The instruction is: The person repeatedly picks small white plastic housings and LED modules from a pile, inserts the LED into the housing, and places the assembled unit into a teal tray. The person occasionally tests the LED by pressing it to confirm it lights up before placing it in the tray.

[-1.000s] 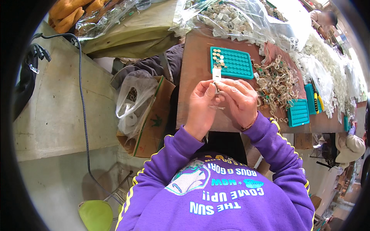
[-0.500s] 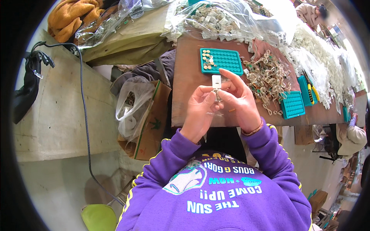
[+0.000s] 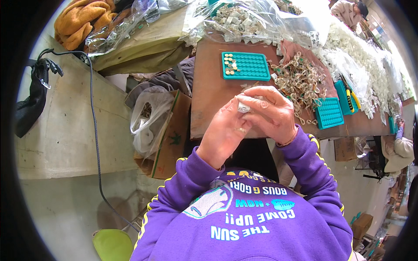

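In front of my chest, both hands meet around a small white piece [image 3: 244, 108], plastic-looking and partly covered by fingers. My left hand [image 3: 223, 132] grips it from below and the left with bent fingers. My right hand [image 3: 273, 112] closes over it from the right, its fingers curled across the top. Whatever else lies between the fingers is hidden. Just beyond the hands lies a teal dimpled tray [image 3: 257, 66], with several round gold-coloured pieces [image 3: 229, 59] in its left columns.
Right of the tray spreads a heap of tangled beige cords [image 3: 301, 82]. Past it are a second teal tray [image 3: 329, 114] and yellow-handled pliers [image 3: 352, 99]. Bags and white pieces [image 3: 248, 19] fill the table's far side. A cardboard box [image 3: 167, 143] stands at left; other people work at right.
The white piece, upright and mostly exposed before, is now tilted and largely covered. My right fingers have folded over it, and my left hand has turned with its back upward.
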Motion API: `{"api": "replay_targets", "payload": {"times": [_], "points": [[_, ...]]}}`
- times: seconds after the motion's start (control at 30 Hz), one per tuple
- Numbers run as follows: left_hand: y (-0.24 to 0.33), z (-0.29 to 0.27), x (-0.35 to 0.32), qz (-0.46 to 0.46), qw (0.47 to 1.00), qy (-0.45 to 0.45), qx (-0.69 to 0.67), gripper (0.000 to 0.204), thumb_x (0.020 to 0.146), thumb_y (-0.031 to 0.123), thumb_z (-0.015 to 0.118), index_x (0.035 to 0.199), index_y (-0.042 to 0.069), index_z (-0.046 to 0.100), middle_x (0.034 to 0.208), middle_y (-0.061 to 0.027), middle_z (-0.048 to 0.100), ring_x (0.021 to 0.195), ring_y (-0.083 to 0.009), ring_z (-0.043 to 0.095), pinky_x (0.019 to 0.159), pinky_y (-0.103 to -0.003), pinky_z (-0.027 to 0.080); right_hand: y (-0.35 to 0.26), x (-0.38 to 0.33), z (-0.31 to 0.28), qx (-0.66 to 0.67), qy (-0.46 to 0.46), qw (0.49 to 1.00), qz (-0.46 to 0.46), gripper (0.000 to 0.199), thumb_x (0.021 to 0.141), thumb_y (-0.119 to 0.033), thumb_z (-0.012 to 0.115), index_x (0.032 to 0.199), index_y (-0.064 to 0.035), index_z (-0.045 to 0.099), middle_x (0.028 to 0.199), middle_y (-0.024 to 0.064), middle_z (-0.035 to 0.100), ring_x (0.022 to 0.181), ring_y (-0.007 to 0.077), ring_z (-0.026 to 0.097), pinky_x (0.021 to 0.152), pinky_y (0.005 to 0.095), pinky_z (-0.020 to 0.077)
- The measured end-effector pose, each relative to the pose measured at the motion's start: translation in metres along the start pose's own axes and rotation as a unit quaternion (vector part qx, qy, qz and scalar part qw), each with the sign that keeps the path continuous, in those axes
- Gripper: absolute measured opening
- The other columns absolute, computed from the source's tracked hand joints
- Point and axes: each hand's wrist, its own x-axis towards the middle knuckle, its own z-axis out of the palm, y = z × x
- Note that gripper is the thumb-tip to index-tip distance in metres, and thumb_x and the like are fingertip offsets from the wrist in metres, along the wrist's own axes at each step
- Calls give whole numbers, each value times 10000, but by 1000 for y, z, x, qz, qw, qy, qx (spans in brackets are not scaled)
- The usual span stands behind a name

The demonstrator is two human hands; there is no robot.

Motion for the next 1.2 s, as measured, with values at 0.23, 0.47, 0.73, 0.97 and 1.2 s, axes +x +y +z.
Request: {"api": "replay_targets", "payload": {"times": [0.23, 0.47, 0.73, 0.97, 1.2], "points": [[-6, -7, 1, -26, 999, 14, -39, 286, 1024, 241, 478, 1228, 52, 542, 1162, -59, 608, 1097, -159, 579, 1012, -361, 447, 7, 3, -3, -58, -44, 993, -91, 309, 735, -85, 722, 1030, -8, 673, 963, 99, 638, 836, 269, 674, 712, 344, 571], [-3, 1, -1, 84, 956, 75, 272, 257, 972, 165, 537, 1182, 19, 567, 1129, -53, 630, 1020, -112, 613, 904, -275, 485, 9, 2, -9, -71, -76, 993, -54, 264, 735, -106, 734, 969, -14, 653, 904, 92, 628, 746, 256, 664, 633, 335, 557], [0, -5, 2, 63, 948, 85, 300, 212, 958, 163, 557, 1110, 21, 599, 1030, -25, 653, 923, -66, 613, 811, -224, 481, 11, -1, -2, -66, -58, 994, -68, 266, 732, -121, 748, 952, -13, 644, 789, 81, 592, 629, 241, 621, 535, 332, 509], [2, -7, 3, 33, 960, 103, 258, 194, 975, 169, 532, 1095, 29, 592, 1052, -31, 644, 955, -89, 615, 841, -250, 488, 11, -8, 5, -26, -62, 997, 38, 257, 735, -109, 761, 960, -33, 662, 812, 89, 610, 637, 240, 626, 547, 323, 512], [1, -7, 1, 35, 980, 64, 187, 236, 1004, 169, 479, 1157, 19, 580, 1110, -46, 631, 1015, -117, 614, 900, -294, 498, 9, -4, 5, 50, -35, 991, 115, 259, 729, -82, 772, 969, -34, 688, 888, 108, 658, 790, 250, 663, 687, 326, 543]]}}
